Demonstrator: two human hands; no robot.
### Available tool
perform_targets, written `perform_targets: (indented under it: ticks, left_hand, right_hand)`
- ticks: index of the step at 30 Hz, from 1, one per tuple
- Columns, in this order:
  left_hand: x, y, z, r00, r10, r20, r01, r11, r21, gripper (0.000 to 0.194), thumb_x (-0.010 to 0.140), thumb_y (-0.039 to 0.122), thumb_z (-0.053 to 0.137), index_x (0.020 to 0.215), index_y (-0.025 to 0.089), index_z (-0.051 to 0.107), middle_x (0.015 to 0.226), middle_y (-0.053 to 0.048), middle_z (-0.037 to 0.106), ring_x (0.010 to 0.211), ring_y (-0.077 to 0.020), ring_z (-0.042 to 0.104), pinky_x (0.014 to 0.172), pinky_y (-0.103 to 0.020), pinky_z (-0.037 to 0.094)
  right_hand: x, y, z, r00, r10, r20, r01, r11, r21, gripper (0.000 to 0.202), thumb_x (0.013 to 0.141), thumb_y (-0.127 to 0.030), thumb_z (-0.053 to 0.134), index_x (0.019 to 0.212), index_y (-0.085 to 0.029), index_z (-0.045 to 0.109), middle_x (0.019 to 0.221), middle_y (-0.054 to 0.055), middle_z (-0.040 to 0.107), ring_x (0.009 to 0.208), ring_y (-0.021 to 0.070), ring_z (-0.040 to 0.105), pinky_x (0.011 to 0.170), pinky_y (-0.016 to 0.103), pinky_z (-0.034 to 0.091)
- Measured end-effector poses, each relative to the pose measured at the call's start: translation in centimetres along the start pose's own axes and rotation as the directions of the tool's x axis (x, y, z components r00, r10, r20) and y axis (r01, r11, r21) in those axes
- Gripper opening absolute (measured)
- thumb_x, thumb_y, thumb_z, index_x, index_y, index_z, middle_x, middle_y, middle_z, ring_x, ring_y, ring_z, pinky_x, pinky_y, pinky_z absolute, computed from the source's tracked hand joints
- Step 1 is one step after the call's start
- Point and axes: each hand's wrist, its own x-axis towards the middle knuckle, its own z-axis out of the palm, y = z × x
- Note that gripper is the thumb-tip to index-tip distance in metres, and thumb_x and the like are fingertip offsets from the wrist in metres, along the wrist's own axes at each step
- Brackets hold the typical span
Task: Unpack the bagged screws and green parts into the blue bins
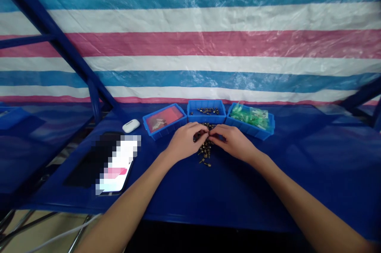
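A pile of small brass-coloured metal parts [204, 150] lies on the blue table, in front of a blue bin [206, 118] with similar parts inside. Above the pile, my left hand [187, 140] has its thumb and fingers pinched together. My right hand [233, 141] comes in from the other side, its fingertips closed and meeting those of the left. Whatever sits between the fingertips is too small to make out. Two loose parts [207, 164] lie at the near end of the pile.
A blue bin with a red sheet [168, 115] stands left of the middle bin; one with green packets [251, 117] stands right. A white case [131, 126] and a lit phone [119, 165] lie on the left. Striped sheeting [208, 43] hangs behind the blue table [232, 205].
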Motion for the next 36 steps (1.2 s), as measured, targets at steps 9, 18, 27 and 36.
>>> perform_targets:
  ticks: [9,18,27,36]
  left_hand:
    - [0.3,-0.5,-1.0,0.939,-0.173,-0.298,0.201,0.977,0.066,0.027,0.097,0.033,0.042,0.113,0.02,0.058,0.075,0.001,0.065,0.06,-0.0101,0.058,0.06,-0.022,0.043]
    - [0.0,-0.4,-0.6,0.952,-0.11,-0.285,0.173,0.963,0.207,0.022,0.096,0.03,0.045,0.106,0.021,0.062,0.076,0.0,0.067,0.064,-0.0115,0.059,0.062,-0.024,0.041]
    - [0.0,-0.6,-0.1,0.966,-0.068,-0.249,0.131,0.961,0.245,0.016,0.094,0.024,0.047,0.095,0.021,0.063,0.076,0.0,0.066,0.063,-0.0118,0.057,0.061,-0.024,0.039]
    - [0.1,-0.8,0.2,0.971,-0.068,-0.229,0.121,0.967,0.226,0.016,0.094,0.022,0.047,0.093,0.02,0.063,0.078,-0.001,0.065,0.068,-0.0131,0.057,0.065,-0.026,0.042]
  right_hand:
    - [1.3,0.4,-1.2,0.95,0.212,-0.23,-0.188,0.975,0.12,0.017,0.088,-0.036,0.061,0.091,-0.022,0.07,0.086,0.002,0.072,0.073,0.0166,0.065,0.066,0.028,0.048]
    - [0.1,2.1,-1.2,0.933,0.302,-0.194,-0.321,0.945,-0.07,0.019,0.092,-0.035,0.055,0.096,-0.022,0.068,0.065,-0.002,0.068,0.054,0.0151,0.061,0.056,0.027,0.043]
    - [0.8,1.7,1.6,0.96,0.277,-0.035,-0.271,0.893,-0.359,0.021,0.096,-0.032,0.05,0.111,-0.023,0.061,0.104,0.005,0.066,0.086,0.0209,0.066,0.069,0.029,0.046]
    - [0.5,2.1,0.8,0.97,0.243,0.013,-0.235,0.947,-0.218,0.007,0.092,-0.021,0.055,0.088,-0.018,0.06,0.089,0.006,0.064,0.08,0.0187,0.062,0.074,0.029,0.044]
